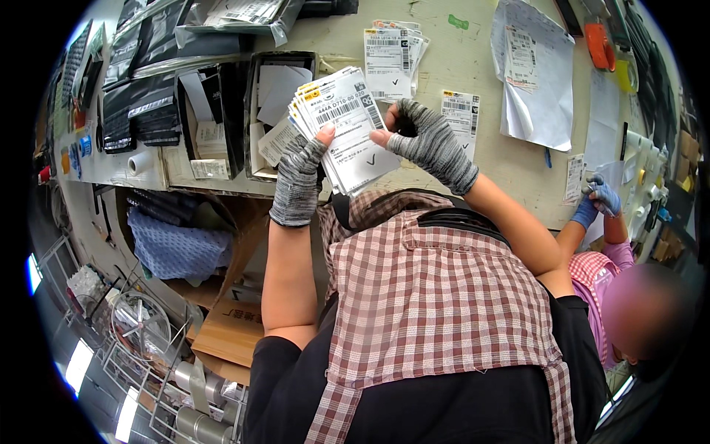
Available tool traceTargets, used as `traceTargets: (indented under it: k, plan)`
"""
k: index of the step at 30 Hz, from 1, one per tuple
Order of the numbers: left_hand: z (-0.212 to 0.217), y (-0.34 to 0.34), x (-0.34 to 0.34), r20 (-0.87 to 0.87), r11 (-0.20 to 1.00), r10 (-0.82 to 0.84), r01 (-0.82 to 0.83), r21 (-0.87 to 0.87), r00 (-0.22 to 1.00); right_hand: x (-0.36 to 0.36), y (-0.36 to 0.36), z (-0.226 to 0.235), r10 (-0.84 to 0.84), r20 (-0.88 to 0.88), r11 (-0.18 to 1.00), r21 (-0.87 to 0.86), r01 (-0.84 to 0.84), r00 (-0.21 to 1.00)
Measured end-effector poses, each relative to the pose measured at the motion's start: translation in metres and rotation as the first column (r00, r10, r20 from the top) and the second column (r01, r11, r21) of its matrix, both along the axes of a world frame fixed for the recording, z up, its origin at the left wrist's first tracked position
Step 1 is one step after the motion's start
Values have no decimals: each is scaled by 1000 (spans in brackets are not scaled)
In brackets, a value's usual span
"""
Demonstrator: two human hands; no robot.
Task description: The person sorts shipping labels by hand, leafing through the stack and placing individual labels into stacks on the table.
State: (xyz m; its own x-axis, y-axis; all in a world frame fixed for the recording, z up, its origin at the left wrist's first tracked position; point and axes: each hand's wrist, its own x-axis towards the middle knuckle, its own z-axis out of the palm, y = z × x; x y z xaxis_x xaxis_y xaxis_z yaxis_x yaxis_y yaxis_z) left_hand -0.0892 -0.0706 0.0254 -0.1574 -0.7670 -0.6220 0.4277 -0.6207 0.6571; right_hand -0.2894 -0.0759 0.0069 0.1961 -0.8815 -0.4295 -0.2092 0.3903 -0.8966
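Note:
A fanned stack of white shipping labels (pixel 351 137) is held up between my two hands above the table's near edge. My left hand (pixel 299 177), in a grey striped fingerless glove, grips the stack's left side with the thumb on top and the other fingers hidden beneath. On the right edge, my right hand (pixel 436 144), gloved alike, pinches the top label with thumb and fingers. Beyond the stack lies a loose pile of labels (pixel 386 66). Another single label (pixel 461 115) lies partly behind my right hand.
Two open boxes (pixel 209 122) with cards and papers stand left of my hands, beside black plastic mailer bags (pixel 137 118). A large white paper sheet (pixel 536 81) lies at right. Nearby, a co-worker's blue-gloved hands (pixel 603 198) hold something thin. Below the table is a cardboard box (pixel 225 325).

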Motion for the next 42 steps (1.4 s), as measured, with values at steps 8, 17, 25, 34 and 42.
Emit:
traceTargets:
  k: [8, 17, 25, 34, 42]
  plan:
    - [-10, 5, 9, 59, 999, -50, 49, 21, 997, 5, 6, -4, 52, 9, 998, 35, -53, 999]
    - [-18, 9, 16, 64, 1000, 19, -20, 15, 998, 0, -5, -30, 3, -184, 993, -119, -25, 983]
    - [-16, 3, 17, 15, 999, 23, -23, 29, 1000, -5, -36, -66, -191, -660, 774, -556, -301, 726]
    - [-24, 9, 25, 70, 998, 27, -30, 47, 997, -3, -45, -82, -115, -713, 780, -496, -381, 692]
    - [-22, 14, 18, 28, 998, -1, 0, 58, 1000, -14, -50, -76, -21, -732, 769, -447, -457, 681]
